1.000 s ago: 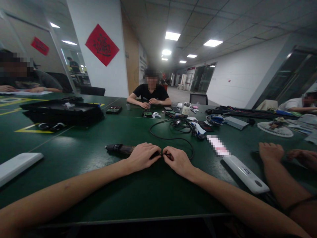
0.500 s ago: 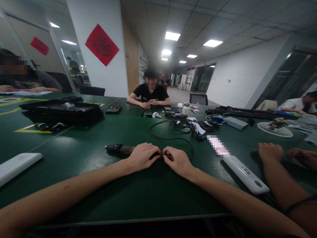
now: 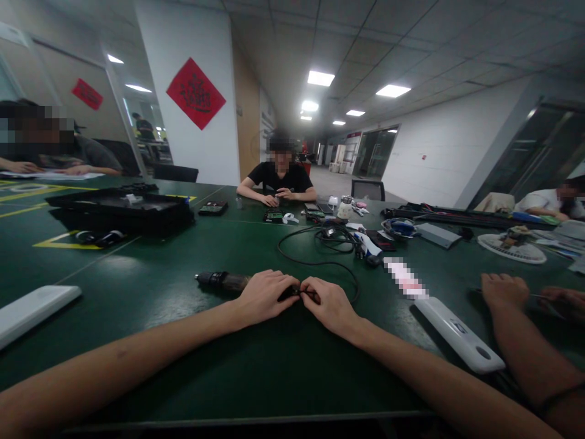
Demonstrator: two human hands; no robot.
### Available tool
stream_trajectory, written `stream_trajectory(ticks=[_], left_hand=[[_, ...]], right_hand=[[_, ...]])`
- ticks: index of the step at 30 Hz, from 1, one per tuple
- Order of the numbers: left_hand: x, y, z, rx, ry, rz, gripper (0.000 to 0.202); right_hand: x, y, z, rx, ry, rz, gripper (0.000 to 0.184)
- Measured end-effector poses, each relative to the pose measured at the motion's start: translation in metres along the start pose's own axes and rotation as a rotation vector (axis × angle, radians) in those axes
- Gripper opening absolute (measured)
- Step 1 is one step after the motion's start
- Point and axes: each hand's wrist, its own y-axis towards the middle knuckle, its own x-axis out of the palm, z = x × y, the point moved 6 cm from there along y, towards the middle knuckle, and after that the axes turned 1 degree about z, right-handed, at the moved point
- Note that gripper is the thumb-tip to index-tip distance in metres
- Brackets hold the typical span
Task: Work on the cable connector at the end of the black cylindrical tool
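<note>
My left hand (image 3: 265,296) is closed around the rear of a dark electric screwdriver (image 3: 223,281) lying on the table, its tip pointing left. Most of the tool's back end is hidden behind my fingers. Against it, my right hand (image 3: 331,303) pinches the end of a black cable (image 3: 358,281). The fingertips of both hands meet where cable and tool come together; the exact join is too small and dark to make out. From there the cable loops back to a coil farther up the table.
A white flat device (image 3: 461,335) lies to the right, beside another person's hand (image 3: 505,291). At left are a white bar (image 3: 39,308) and a black tray-like casing (image 3: 121,207). Circuit boards (image 3: 274,216) and a white fan-like grille (image 3: 512,247) sit farther back, near a seated person.
The view has shifted slightly, so everything sits a little lower. My hands remain together at the tool's end, with only a slight shift of the fingers.
</note>
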Motion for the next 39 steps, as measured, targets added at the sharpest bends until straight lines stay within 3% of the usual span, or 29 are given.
stream_trajectory(ticks=[6, 9, 12, 20, 26, 29, 32, 39], left_hand=[[-0.003, 0.001, 0.003, 0.121, -0.03, -0.019, 0.022], [-0.008, 0.0, -0.013, 0.136, -0.054, -0.024, 0.023], [-0.017, -0.005, -0.053, 0.077, -0.038, -0.003, 0.024], [-0.042, -0.047, -0.2, -0.237, 0.221, 0.033, 0.028], [-0.067, -0.09, -0.263, -0.481, 0.362, 0.088, 0.033], [-0.071, -0.103, -0.278, -0.543, 0.395, 0.067, 0.036], [-0.066, -0.102, -0.28, -0.521, 0.385, 0.009, 0.037], [-0.047, -0.072, -0.248, -0.346, 0.268, -0.089, 0.032]], right_hand=[[-0.001, 0.0, -0.004, 0.026, -0.093, 0.022, 0.008], [-0.004, 0.001, -0.005, 0.048, -0.147, 0.075, 0.015], [-0.009, 0.0, -0.005, 0.032, -0.135, 0.123, 0.022], [-0.012, -0.002, 0.0, 0.04, -0.032, 0.096, 0.023], [-0.01, -0.001, 0.003, 0.044, 0.002, 0.077, 0.02], [-0.008, -0.001, 0.004, 0.038, 0.01, 0.072, 0.021], [-0.008, -0.002, 0.005, 0.039, 0.006, 0.075, 0.02], [-0.007, -0.002, 0.003, 0.039, 0.01, 0.055, 0.02]])
